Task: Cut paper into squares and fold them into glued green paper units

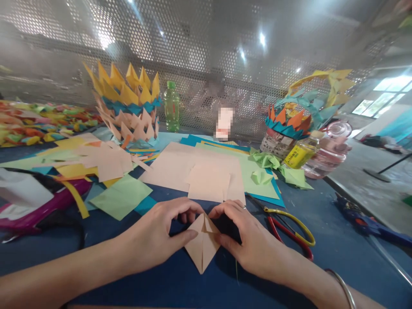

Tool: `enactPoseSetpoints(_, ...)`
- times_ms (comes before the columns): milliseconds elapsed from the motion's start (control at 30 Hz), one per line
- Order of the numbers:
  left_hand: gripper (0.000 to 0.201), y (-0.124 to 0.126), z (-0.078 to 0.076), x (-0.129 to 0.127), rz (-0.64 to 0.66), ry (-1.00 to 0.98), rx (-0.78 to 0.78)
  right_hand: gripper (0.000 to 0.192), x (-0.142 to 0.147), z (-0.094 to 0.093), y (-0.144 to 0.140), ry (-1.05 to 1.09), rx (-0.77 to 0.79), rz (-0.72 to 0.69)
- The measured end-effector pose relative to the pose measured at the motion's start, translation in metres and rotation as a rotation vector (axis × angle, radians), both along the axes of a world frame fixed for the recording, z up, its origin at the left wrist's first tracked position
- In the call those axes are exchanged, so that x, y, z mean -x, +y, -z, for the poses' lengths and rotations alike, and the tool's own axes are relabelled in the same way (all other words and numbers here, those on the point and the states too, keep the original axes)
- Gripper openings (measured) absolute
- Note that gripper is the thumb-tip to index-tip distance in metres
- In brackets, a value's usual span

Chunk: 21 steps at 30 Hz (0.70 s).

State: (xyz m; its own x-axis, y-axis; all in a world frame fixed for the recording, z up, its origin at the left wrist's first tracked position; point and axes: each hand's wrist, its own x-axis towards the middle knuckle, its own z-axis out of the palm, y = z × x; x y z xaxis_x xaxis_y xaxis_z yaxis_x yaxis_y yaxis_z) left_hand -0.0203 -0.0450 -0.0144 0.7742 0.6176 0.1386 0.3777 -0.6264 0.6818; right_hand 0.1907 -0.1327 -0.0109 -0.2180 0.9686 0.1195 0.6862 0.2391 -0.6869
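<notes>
A peach-coloured sheet of paper folded into a diamond [202, 251] sits between my hands, over the dark blue tabletop, with a seam down its middle and one point towards me. My left hand [169, 227] pinches its left side, the thumb lying on top near the upper edge. On the other side my right hand [240, 229] grips the right edge, its thumb at the side corner and its index finger near the top. A ring and a bangle are on the right hand and wrist. Just beyond are flat peach paper sheets [207, 180].
Scissors [289, 234] with red and yellow handles lie right, near a blue tool [373, 223]. A purple device [45, 210] and a green square [122, 196] are left. Behind stand a folded-paper basket [128, 107], a green bottle [172, 107] and a yellow-labelled bottle [301, 154].
</notes>
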Motion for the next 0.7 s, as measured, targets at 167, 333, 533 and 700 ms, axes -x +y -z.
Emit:
enactPoseSetpoints(167, 0.025, 0.0035, -0.0034, -0.0010, 0.035, -0.030, 0.123, 0.030, 0.0024, 0.0042, 0.0000, 0.000, -0.054, 0.004)
enactPoseSetpoints(333, 0.025, 0.0065, -0.0032, 0.0003, 0.059, -0.056, 0.179, 0.030, 0.0032, 0.0068, -0.0009, 0.036, -0.101, -0.026)
enactPoseSetpoints(533, 0.020, 0.0065, -0.0037, 0.0013, 0.130, -0.063, 0.152, 0.022, 0.0036, 0.0067, -0.0012, -0.010, -0.148, -0.046)
enactPoseSetpoints(700, 0.021, 0.0076, -0.0020, 0.0024, 0.078, -0.084, 0.127, 0.022, 0.0030, 0.0103, 0.0006, -0.030, -0.221, -0.045)
